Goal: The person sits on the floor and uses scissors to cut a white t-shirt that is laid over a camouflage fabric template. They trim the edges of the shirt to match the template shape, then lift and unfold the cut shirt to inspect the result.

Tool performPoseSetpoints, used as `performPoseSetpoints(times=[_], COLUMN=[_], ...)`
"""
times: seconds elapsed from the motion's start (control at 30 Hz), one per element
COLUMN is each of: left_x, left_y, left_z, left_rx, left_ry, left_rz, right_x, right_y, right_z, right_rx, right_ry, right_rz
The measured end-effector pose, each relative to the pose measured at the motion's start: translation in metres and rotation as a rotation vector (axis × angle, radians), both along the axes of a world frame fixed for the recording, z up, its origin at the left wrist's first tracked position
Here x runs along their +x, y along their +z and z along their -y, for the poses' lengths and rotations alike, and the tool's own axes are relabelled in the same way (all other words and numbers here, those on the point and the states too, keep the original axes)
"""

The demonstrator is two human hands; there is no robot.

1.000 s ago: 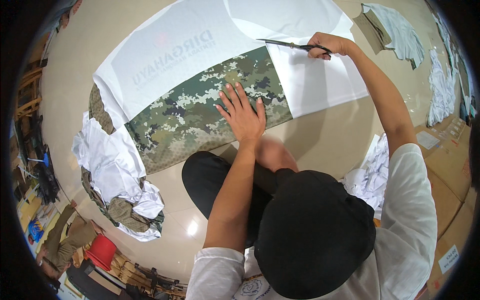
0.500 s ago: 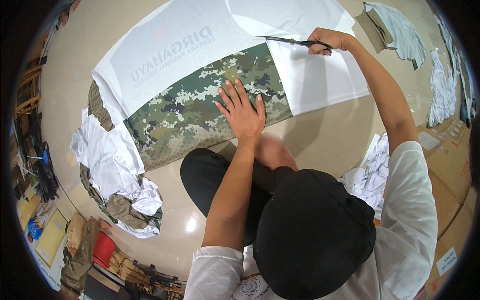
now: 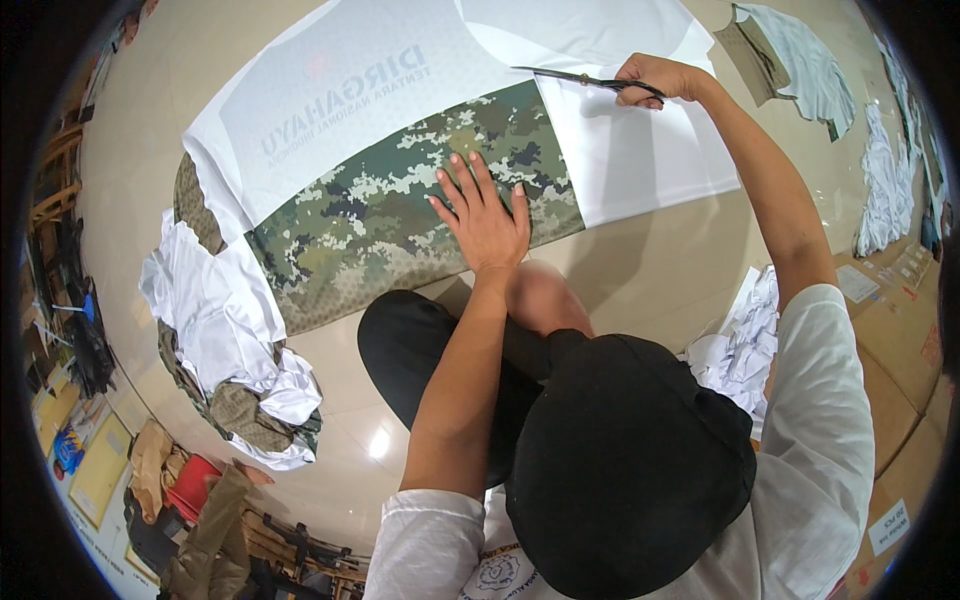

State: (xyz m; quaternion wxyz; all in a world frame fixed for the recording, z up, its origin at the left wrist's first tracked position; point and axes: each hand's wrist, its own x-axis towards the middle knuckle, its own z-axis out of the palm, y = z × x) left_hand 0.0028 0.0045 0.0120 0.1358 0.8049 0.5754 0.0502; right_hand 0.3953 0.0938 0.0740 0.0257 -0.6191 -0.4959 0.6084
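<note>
My left hand [image 3: 490,228] lies flat, fingers spread, on a green and brown camouflage cloth [image 3: 360,215] spread over the floor. A thin white cloth [image 3: 310,95] with faint lettering covers the cloth's far side. In my right hand [image 3: 655,80] is a pair of dark-handled scissors [image 3: 570,77], its blades pointing left. The tips are by the white cloth's edge, near the upper right corner of the camouflage part. Whether the blades are parted is too fine to tell. Below them a plain white panel [image 3: 600,170] adjoins the camouflage.
Bunched white and camouflage fabric [image 3: 215,310] lies at the left. White scraps [image 3: 735,340] sit right of my legs, near cardboard boxes [image 3: 880,340]. More cut pieces [image 3: 795,60] lie far right. Another person's brown-clad leg [image 3: 215,540] shows at the lower left, near a red object [image 3: 193,488].
My hands and the scissors hold nearly the same place against the cloth. At the lower left, the other person's brown-clad leg has shifted to the right and lower in the picture.
</note>
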Motion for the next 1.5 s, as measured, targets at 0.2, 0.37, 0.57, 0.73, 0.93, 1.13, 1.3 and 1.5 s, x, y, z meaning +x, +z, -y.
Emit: performPoseSetpoints(times=[0.2,0.37,0.57,0.73,0.93,1.13,1.3,1.5], left_x=[0.0,0.0,0.0,0.001,0.001,0.001,0.001,0.001], left_y=[0.0,-0.001,-0.002,-0.002,-0.001,-0.001,-0.002,-0.002], left_z=[0.0,0.0,0.0,0.0,0.0,0.0,0.0,0.0], left_rx=[-0.001,0.014,0.015,0.019,0.006,0.001,0.009,0.004], left_ry=[0.001,0.0,-0.002,-0.002,0.002,0.003,0.006,0.007], left_rz=[0.013,0.003,-0.001,0.002,0.007,0.006,0.009,0.003], right_x=[-0.002,-0.003,-0.002,-0.004,-0.009,-0.011,-0.015,-0.021], right_y=[-0.002,-0.002,-0.003,-0.005,-0.008,-0.01,-0.011,-0.012], right_z=[0.004,0.004,0.005,0.009,0.016,0.02,0.025,0.031], right_rx=[0.025,0.038,0.042,0.068,0.066,0.062,0.064,0.057], right_ry=[-0.016,-0.007,0.003,-0.026,-0.062,-0.071,-0.086,-0.136], right_rz=[0.005,0.007,0.015,0.013,-0.02,-0.022,-0.024,-0.031])
